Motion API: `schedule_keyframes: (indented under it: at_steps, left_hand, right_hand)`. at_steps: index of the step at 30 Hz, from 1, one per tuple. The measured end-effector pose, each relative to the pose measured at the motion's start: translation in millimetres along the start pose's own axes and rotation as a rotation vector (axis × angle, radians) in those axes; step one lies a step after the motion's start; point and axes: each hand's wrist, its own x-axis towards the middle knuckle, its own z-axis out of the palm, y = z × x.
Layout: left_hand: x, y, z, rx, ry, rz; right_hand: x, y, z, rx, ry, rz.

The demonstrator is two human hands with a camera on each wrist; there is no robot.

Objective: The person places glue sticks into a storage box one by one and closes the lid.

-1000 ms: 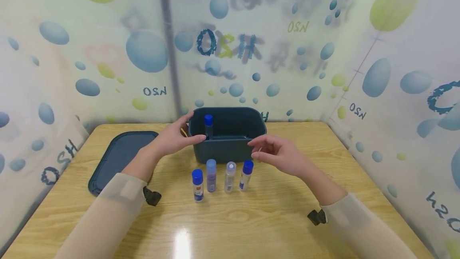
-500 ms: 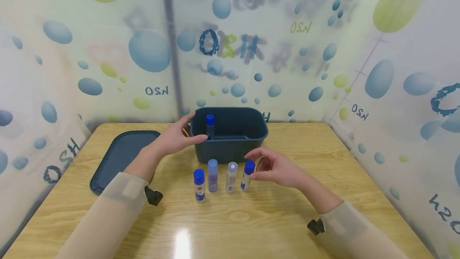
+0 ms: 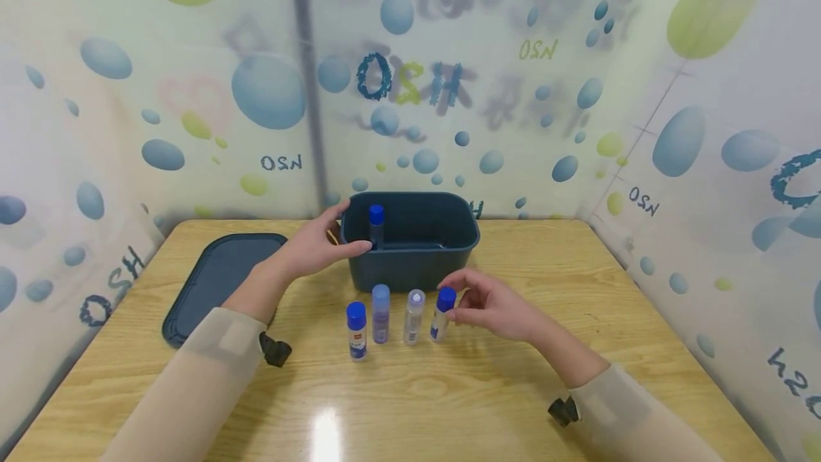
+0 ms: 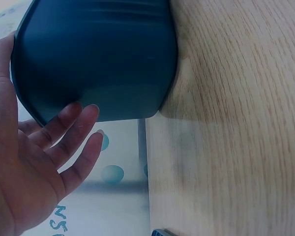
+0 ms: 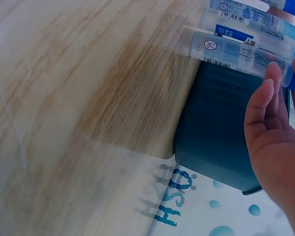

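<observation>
Pinching a blue-capped bottle [image 3: 439, 326] five o'clock of the dark bin [image 3: 410, 271], the right grip [image 3: 497, 305] shows in head view; the left grip [image 3: 314, 244] holds the bin's nine-o'clock end. Left wrist: lower fingers [image 4: 78, 129] spread beside the bin. Right wrist: bottle at two o'clock.

Against my left fingers [image 4: 79, 130]: bin [image 3: 410, 269], smooth plastic, dull sheen. At my right fingers [image 5: 258, 104]: glue tube [image 3: 439, 325], smooth translucent plastic, glossy cap [image 3: 446, 298]. Below both: table [image 3: 410, 405], glossy wood grain. Left of my left fingers: lid [image 3: 221, 273], matt plastic.
</observation>
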Motion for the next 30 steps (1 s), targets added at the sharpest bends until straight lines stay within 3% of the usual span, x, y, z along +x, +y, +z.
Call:
schedule_keyframes:
  at_steps: [19, 30]
  left_hand:
    - [-1.1, 1.6, -0.4, 0.001, 0.001, 0.001]
    - [0.2, -1.1, 0.2, 0.005, 0.004, 0.009]
  right_hand:
    - [-2.7, 0.8, 0.2, -0.036, 0.048, -0.035]
    - [-7.0, -12.1, -8.6, -0.059, 0.118, -0.038]
